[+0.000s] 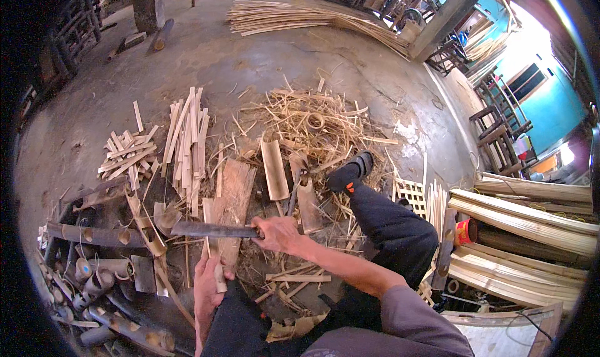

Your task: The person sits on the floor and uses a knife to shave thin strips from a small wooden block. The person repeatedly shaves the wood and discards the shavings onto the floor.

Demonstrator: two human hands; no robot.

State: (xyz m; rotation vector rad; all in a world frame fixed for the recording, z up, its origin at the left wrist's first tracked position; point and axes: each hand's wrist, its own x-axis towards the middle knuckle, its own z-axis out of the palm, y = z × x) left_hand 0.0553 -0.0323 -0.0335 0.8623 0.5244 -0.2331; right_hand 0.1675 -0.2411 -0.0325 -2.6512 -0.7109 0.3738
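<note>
My right hand (277, 234) is closed round the handle of a long dark-bladed knife (203, 229). Its blade points left and lies across a pale bamboo strip (220, 278). The lower part of that strip is gripped in my left hand (207, 285), close to my leg. Beneath the blade and just right of the strip lies a worn wooden board (232, 198). Past the board a split half-tube of bamboo (274, 169) rests on the ground. Where the knife's edge meets the strip is too small to tell.
Cut strips lie in a long pile (187, 132) and a short pile (128, 152). Shavings (312, 116) heap ahead, near my shod foot (351, 169). Dark bamboo tubes (103, 234) crowd the left; bundled slats (519, 272) fill the right. Longer strips (281, 16) lie farther off.
</note>
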